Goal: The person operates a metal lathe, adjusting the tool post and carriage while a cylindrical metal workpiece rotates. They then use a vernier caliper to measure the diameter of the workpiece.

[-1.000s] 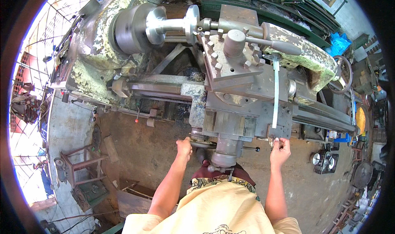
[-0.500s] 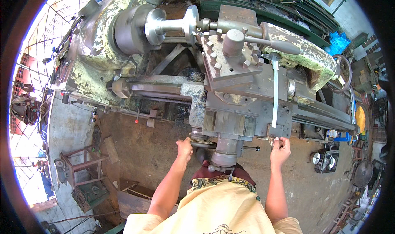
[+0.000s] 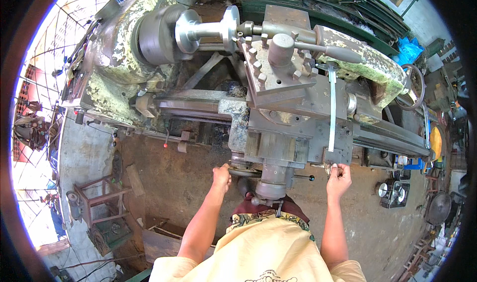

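A lathe fills the upper middle, and a shiny flanged metal workpiece (image 3: 207, 30) sits between its chuck (image 3: 158, 35) and the tailstock (image 3: 360, 48). My left hand (image 3: 222, 178) is closed at the left end of the carriage handwheel (image 3: 246, 174), which shows edge-on. My right hand (image 3: 339, 180) is pinched shut at the front edge of the carriage (image 3: 322, 133), by a small ragged piece; what the fingers hold is mostly hidden. Between both hands stands the cross-slide's round collar and crank (image 3: 271, 192). The tool post (image 3: 281, 51) with several square-headed bolts sits close to the workpiece.
A pale strip (image 3: 332, 108) lies along the carriage top. A red-tipped lever (image 3: 166, 144) hangs below the bed at left. On the floor stand a wooden stool frame (image 3: 102, 197) at left and a black crate (image 3: 394, 194) at right. Green machinery (image 3: 318, 14) is behind the lathe.
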A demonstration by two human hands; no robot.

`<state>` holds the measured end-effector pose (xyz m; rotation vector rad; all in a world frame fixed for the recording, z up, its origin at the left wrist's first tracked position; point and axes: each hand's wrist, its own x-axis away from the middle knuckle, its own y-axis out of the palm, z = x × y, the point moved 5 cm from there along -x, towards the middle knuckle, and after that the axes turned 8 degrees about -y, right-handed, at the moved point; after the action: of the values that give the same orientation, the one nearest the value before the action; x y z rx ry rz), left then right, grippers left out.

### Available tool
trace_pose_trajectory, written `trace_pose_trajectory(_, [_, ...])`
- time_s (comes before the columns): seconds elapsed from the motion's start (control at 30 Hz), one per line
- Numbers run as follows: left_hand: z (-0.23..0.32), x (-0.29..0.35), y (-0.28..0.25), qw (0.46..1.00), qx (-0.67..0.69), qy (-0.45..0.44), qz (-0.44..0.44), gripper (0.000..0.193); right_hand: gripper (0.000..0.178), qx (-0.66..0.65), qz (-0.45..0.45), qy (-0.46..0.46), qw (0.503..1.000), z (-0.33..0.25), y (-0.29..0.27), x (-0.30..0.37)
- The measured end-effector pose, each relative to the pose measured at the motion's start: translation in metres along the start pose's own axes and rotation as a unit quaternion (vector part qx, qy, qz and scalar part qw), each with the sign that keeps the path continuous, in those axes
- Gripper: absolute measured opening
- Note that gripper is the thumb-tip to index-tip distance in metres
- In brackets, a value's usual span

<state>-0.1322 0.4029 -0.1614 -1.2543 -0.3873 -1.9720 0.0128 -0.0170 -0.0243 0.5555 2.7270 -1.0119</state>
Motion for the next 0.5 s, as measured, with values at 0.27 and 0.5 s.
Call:
trace_pose_trajectory(0.27, [-0.003, 0.0001, 0.0006, 1.0, 0.015, 0.007, 0.016, 0.024, 0.012, -0.021, 0.005, -0.003, 1.0, 0.0034, 0.0014, -0.0002])
trace_pose_trajectory(0.5, [-0.0014, -0.0016, -0.0011, 1.0, -0.019, 0.001, 0.002, 0.026, 0.012, -0.006, 0.006, -0.003, 1.0, 0.0075, 0.0009, -0.0001])
